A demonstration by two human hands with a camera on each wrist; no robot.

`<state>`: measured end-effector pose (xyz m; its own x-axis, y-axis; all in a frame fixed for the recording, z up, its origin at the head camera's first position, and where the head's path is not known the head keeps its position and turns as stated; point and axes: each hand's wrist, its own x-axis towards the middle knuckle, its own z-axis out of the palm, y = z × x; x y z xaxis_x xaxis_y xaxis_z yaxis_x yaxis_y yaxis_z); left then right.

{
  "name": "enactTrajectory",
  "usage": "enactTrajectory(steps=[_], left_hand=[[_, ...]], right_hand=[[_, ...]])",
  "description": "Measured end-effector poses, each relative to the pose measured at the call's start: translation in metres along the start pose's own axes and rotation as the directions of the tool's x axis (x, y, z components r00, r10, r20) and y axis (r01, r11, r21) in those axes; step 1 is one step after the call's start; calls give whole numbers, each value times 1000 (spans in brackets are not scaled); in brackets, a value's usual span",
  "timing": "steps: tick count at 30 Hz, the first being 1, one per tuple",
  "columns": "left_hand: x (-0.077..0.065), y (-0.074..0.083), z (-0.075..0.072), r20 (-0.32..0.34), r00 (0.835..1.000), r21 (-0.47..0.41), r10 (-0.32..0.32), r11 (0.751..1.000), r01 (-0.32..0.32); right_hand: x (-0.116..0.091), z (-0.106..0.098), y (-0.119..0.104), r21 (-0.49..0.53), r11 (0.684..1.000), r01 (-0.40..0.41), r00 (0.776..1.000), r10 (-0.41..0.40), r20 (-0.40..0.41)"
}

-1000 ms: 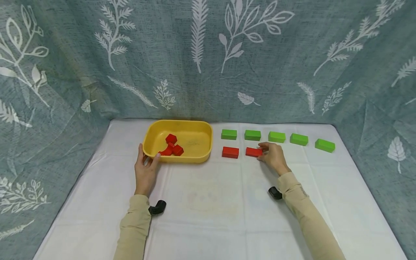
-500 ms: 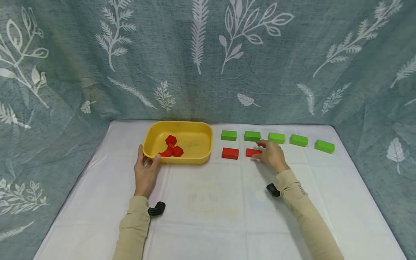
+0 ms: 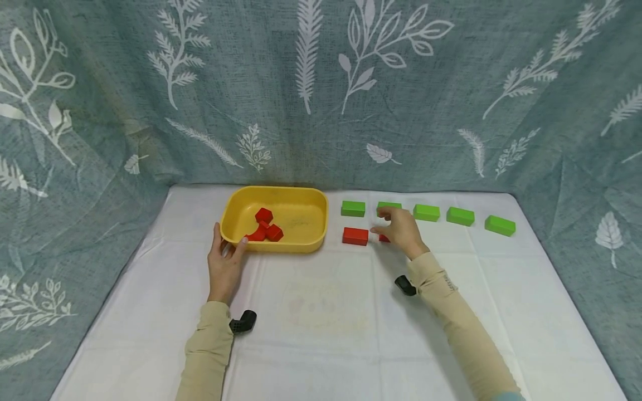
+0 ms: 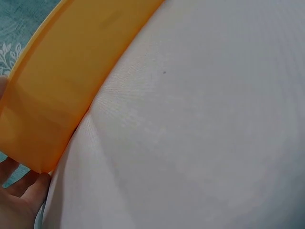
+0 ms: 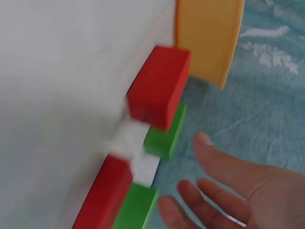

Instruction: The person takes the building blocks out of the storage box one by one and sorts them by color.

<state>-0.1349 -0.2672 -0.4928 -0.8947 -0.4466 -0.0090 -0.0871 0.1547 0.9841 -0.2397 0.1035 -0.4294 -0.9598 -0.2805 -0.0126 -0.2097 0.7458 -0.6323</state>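
Observation:
A yellow tray point(image 3: 281, 247) lies at the back left of the white cloth. My left hand point(image 3: 224, 270) holds its front left corner, thumb at the front rim and fingers along the left side. Inside lie several red pieces point(image 3: 273, 232). Right of the tray, one red block point(image 3: 355, 236) is in full view, and a second red block point(image 5: 105, 198) is mostly covered by my right hand point(image 3: 401, 231) in the head view. That hand hovers over the gap between these two, thumb and fingers apart, holding nothing.
Several green blocks make a row along the back, from the leftmost green block point(image 3: 353, 209) to the rightmost green block point(image 3: 500, 225). A patterned teal curtain point(image 3: 321, 150) hangs behind the table. A black wrist camera point(image 3: 243, 321) juts from the left sleeve.
My right hand has let go of the second red block and moved left above it, toward the first red block. The left hand stays on the tray.

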Motion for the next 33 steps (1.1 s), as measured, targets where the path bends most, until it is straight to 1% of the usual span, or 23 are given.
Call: enactTrajectory(steps=[3,7,10,13,15,17,21,25,27,29,33], left_hand=[[-1,-1,-1,8,1000,-18,19,1000,-19],[-1,0,-1,17,1000,-17,15,1000,-15],[0,1,-2,16,1000,-18,10,1000,-9],[0,1,-2,14,1000,-20,8,1000,-8],[0,1,-2,14,1000,-24,9,1000,-9],[-1,1,-1,18,1000,-33,10,999,-9],[-2,2,-2,20,1000,-29,19,999,-19],[0,1,-4,26,999,-6,24,1000,-24],[1,1,-5,33,999,-13,11,1000,-10],[1,1,-4,39,999,-27,0,1000,1],[0,-1,-5,19,1000,-20,14,1000,-13]], right_hand=[[5,9,-14,78,997,26,1000,-27,1],[11,23,-30,151,985,78,997,-77,-14],[14,33,-44,188,972,138,990,-133,-41],[18,43,-62,214,955,206,978,-198,-59],[20,51,-74,231,941,246,969,-243,-42],[22,60,-85,237,937,256,964,-265,5],[31,84,-107,181,951,251,951,-277,136],[43,108,-126,89,965,248,939,-262,220],[48,119,-134,40,968,247,937,-249,245],[51,129,-140,-6,972,235,940,-226,256],[56,141,-151,-76,972,220,947,-195,255]])
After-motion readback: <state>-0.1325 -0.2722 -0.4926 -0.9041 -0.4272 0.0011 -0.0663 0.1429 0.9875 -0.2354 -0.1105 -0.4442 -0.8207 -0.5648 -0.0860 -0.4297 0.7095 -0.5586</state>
